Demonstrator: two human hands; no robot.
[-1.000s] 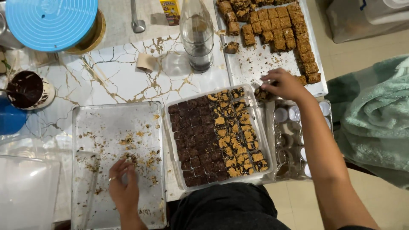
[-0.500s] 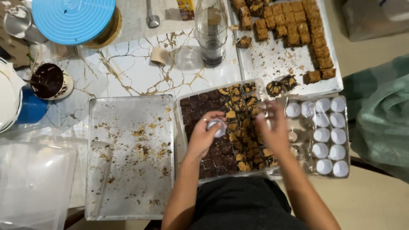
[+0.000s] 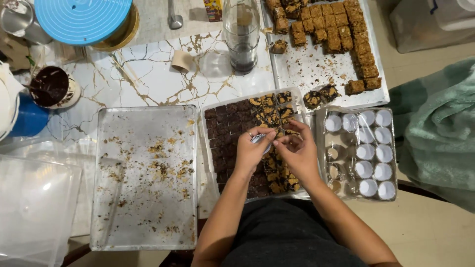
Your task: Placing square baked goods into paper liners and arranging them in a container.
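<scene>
My left hand (image 3: 252, 151) and my right hand (image 3: 297, 151) meet above a clear tray (image 3: 208, 148) packed with dark and nut-topped cake squares. The left hand pinches a small white paper cup (image 3: 259, 139). The right hand's fingertips touch that cup from the right side. What else the right fingers hold is hidden. To the right lies a clear mould tray (image 3: 324, 148) with several white paper cups (image 3: 374, 153) set in its wells.
A metal baking tray (image 3: 143, 173) strewn with crumbs lies at left. A far tray (image 3: 307, 74) carries several brown cake squares. A glass bottle (image 3: 241, 34), a chocolate bowl (image 3: 52, 89), a blue lid (image 3: 81, 12) and a clear plastic box (image 3: 32, 207) stand around.
My left hand left the crumb tray and my right hand came back from the far tray. Both now meet over the cake tray on a paper cup.
</scene>
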